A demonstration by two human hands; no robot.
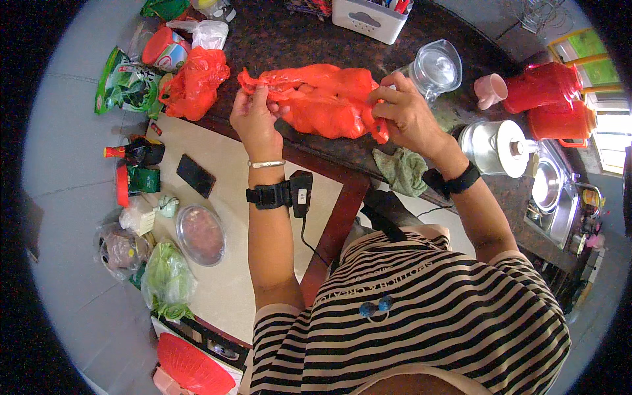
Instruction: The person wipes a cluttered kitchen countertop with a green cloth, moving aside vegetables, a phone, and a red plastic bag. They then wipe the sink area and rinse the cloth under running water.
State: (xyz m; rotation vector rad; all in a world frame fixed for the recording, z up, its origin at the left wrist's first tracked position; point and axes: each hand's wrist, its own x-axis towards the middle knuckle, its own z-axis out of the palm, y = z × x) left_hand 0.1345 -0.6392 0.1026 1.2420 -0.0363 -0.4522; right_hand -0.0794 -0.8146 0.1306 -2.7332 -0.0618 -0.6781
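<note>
A red plastic bag [321, 106] lies on the dark speckled countertop [281, 39], its sides bulging around lumpy contents that I cannot make out. My left hand [256, 116] pinches the bag's left end between thumb and fingers. At the right end, the fingers of my right hand [407, 111] are closed on the gathered plastic, and a loop of it hangs below them. Just beyond that hand stands a clear pitcher [434, 66]. A green cloth [402, 170] lies at the counter's front edge, under my right wrist.
Left of the bag sits another red plastic bag [197, 86]. A phone [196, 176], a lidded clear bowl [201, 235] and bagged leafy greens [169, 276] are on the pale table [232, 291]. To the right are a metal pot [493, 148], a pink mug [490, 91] and a sink [563, 212].
</note>
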